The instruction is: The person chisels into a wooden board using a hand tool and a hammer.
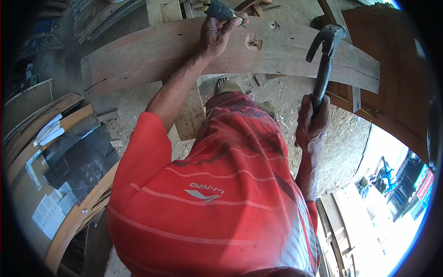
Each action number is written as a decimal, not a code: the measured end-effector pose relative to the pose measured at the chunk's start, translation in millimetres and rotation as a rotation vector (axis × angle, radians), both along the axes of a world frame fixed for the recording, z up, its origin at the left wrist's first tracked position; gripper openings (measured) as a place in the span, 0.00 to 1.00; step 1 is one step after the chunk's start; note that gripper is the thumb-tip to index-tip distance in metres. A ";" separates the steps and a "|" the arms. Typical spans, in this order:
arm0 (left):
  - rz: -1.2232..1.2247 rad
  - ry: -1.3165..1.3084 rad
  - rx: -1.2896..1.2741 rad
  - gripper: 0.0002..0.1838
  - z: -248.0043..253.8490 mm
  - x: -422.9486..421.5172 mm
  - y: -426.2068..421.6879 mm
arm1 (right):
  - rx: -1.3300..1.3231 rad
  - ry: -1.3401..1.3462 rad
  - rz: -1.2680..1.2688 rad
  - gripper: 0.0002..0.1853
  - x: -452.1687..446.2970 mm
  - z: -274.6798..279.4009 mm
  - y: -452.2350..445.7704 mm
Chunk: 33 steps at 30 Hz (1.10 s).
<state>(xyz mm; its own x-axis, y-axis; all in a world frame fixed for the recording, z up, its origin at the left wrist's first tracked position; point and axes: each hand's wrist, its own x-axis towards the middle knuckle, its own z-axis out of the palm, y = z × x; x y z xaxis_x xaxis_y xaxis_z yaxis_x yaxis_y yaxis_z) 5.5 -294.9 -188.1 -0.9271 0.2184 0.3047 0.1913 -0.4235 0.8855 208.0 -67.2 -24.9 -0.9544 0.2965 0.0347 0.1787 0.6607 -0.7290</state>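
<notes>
My left hand [216, 36] is closed around a chisel [219, 10] with a dark handle and a yellowish end. The chisel's metal tip shows past my fingers, just over a long wooden plank [161, 53]. A rough rectangular hole [253, 42] is cut into the plank, a little to the right of the tip, with a smaller rough hollow [274, 25] beyond it. On the right, my right hand [313, 122] grips a claw hammer [324, 69] by its dark handle. The hammer is upright in view, its head overlapping the plank's right part.
Wood chips litter the floor [339, 143] below the plank. At left stand stacked boards [50, 115] and a dark panel [78, 154]. A large brown wooden panel [392, 60] lies at right. More timber [99, 21] is piled at the upper left.
</notes>
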 end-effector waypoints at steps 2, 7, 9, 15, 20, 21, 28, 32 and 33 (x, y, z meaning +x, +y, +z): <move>0.002 -0.021 0.005 0.12 -3.8 0.0 -1.2 | 0.022 0.028 -0.044 0.10 6.2 -10.1 6.2; -0.107 -0.008 -0.108 0.12 -0.9 3.8 3.6 | -0.020 0.000 -0.080 0.12 28.0 -45.3 19.4; -0.111 -0.040 -0.098 0.13 -1.4 7.6 6.0 | -0.125 -0.084 -0.131 0.12 32.7 -48.7 16.8; -0.414 0.378 -0.684 0.21 73.4 88.9 43.0 | -0.430 -0.143 -0.172 0.26 28.4 -36.1 14.1; -0.438 0.384 -0.630 0.25 74.4 126.0 86.2 | -0.365 0.061 -0.138 0.30 17.4 -32.9 15.3; -0.476 0.364 -0.663 0.26 78.2 125.5 89.3 | -0.420 0.057 -0.174 0.30 20.3 -34.7 18.7; -0.118 0.656 -1.346 0.52 78.3 112.7 38.4 | -0.384 0.085 -0.249 0.25 24.7 -27.4 39.1; -0.029 0.808 -1.723 0.62 19.7 82.0 -6.2 | -0.444 0.000 -0.338 0.22 30.7 -24.9 46.3; -0.014 0.870 -1.762 0.62 26.5 75.7 -4.5 | -0.431 0.017 -0.348 0.22 31.1 -24.3 47.8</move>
